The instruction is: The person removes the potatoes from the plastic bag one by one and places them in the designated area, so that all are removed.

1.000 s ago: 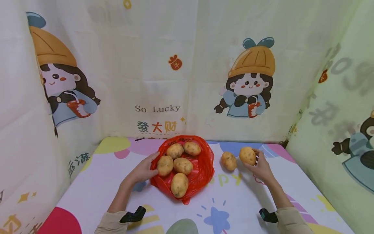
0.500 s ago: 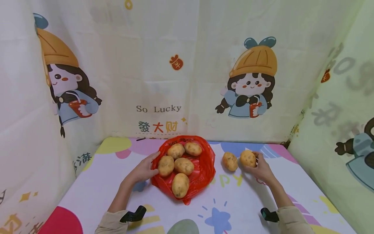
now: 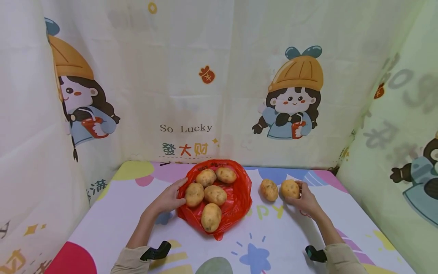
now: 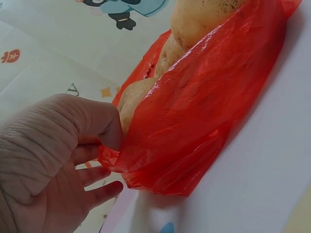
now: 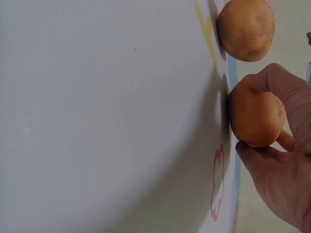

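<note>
A red plastic bag (image 3: 238,199) lies with its mouth spread wide, several potatoes (image 3: 215,195) inside it. My left hand (image 3: 168,198) pinches the bag's left rim; in the left wrist view the thumb presses the red plastic (image 4: 194,116) against the index finger while other fingers stay extended. To the right of the bag, my right hand (image 3: 307,199) grips a potato (image 3: 289,188) between thumb and fingers, down at the tabletop. Another potato (image 3: 269,190) lies just left of it, between it and the bag, and a small gap separates the two in the right wrist view.
The table wears a white cloth (image 3: 143,232) printed with coloured shapes. Pale printed curtains (image 3: 236,87) hang at the back and both sides, close to the table's far edge. A black device (image 3: 156,251) is strapped at the left wrist, another device (image 3: 315,253) at the right.
My right hand has lowered the gripped potato a little, down to the tabletop beside the other one. My left hand keeps its place on the bag's rim.
</note>
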A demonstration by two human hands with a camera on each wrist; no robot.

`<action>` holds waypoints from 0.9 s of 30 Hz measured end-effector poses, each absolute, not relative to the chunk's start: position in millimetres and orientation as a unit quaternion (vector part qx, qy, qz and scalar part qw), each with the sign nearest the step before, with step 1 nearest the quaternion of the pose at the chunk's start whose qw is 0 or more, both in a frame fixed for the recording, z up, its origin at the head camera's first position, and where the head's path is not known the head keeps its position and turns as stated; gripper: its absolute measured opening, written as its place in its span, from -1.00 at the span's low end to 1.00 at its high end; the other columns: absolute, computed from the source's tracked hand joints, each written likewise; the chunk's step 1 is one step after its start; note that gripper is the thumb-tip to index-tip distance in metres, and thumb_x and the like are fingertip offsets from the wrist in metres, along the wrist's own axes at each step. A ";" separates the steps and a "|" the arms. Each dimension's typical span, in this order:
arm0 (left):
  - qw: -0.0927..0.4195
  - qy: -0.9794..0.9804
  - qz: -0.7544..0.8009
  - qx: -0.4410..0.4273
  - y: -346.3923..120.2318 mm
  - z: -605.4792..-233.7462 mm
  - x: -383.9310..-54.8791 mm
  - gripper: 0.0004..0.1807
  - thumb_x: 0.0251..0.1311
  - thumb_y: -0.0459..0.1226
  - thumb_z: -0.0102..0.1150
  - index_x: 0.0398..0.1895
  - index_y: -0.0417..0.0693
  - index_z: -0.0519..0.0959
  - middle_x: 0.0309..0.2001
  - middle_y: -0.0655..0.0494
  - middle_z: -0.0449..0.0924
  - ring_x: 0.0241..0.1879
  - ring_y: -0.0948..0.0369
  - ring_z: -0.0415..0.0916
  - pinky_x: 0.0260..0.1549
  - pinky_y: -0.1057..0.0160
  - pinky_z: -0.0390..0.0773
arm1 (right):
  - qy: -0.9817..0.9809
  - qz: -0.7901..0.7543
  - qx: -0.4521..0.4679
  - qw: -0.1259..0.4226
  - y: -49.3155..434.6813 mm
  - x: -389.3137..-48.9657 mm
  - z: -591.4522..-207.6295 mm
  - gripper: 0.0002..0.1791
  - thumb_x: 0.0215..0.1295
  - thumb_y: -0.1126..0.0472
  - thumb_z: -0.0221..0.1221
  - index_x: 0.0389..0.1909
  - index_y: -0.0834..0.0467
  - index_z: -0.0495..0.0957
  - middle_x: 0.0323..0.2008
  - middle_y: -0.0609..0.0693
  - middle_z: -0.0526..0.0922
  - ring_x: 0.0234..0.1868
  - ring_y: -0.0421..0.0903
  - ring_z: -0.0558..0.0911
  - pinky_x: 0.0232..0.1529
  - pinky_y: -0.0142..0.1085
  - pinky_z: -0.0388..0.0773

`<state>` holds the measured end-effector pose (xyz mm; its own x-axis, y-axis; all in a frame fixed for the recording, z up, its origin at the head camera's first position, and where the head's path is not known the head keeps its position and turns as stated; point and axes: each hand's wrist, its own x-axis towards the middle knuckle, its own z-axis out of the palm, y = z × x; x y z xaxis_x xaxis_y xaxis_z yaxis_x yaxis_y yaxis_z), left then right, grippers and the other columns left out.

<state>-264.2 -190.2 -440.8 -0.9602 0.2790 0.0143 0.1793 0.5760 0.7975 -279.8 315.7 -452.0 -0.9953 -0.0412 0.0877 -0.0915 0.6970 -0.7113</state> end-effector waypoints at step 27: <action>0.053 0.886 0.442 0.131 -190.7 -440.7 -263.2 -0.12 0.19 -0.45 0.25 0.59 -0.24 0.13 0.58 -0.26 0.08 0.56 -0.23 -0.01 0.39 -0.25 0.26 | -0.912 0.392 0.041 0.111 306.8 -276.1 -446.4 0.04 0.20 0.15 0.41 0.49 0.46 -0.01 0.39 0.58 0.10 0.42 0.47 0.17 0.41 0.33 0.13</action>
